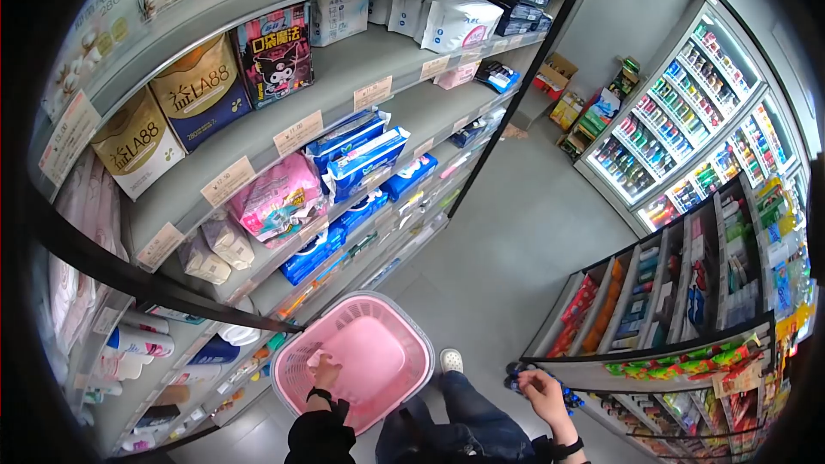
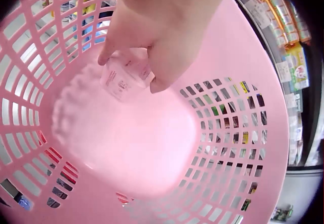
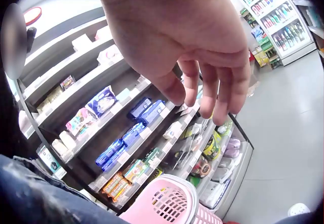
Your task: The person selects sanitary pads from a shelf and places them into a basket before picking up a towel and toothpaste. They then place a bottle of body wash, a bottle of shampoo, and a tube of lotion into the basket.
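Observation:
Inside the pink plastic basket, my left hand reaches down near its left wall. The thumb and fingers pinch a small pale packet with pink print, close over the basket's bare bottom in the left wrist view. My right hand hangs in the air at the right, its fingers loosely curled and nothing in them. In the right wrist view that hand's palm overlaps the shelves behind.
Tall shelves with packs of pads run along the left. A lower snack rack stands at the right. Lit drink coolers and cartons are at the back. A white shoe is on the grey floor beside the basket.

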`<action>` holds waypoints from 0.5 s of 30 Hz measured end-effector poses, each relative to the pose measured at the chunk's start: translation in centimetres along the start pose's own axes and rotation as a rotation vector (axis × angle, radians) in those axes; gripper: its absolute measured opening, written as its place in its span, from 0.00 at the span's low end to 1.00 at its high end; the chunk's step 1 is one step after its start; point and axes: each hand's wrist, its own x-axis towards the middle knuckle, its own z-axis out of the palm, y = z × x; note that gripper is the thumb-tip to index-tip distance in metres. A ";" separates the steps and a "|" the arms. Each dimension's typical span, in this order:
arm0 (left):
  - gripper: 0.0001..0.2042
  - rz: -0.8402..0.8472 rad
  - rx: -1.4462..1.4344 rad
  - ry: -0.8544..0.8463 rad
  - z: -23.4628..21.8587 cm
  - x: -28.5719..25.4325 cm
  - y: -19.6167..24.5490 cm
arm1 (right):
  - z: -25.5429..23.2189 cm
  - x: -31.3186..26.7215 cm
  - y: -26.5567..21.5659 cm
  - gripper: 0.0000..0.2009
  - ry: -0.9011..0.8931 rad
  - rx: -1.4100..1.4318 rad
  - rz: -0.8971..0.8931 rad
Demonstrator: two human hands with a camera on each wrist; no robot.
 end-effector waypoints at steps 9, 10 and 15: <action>0.12 0.129 -0.864 -0.034 -6.2 -10.2 9.3 | -0.7 6.5 -3.8 0.11 -0.201 -0.027 -0.129; 0.12 0.155 -0.969 -0.087 -7.8 -13.0 12.4 | -0.5 7.3 -4.5 0.11 -0.215 -0.023 -0.134; 0.14 0.330 -0.985 -0.167 -11.8 -24.1 24.1 | 0.5 9.9 -10.5 0.23 -0.481 -0.164 -0.343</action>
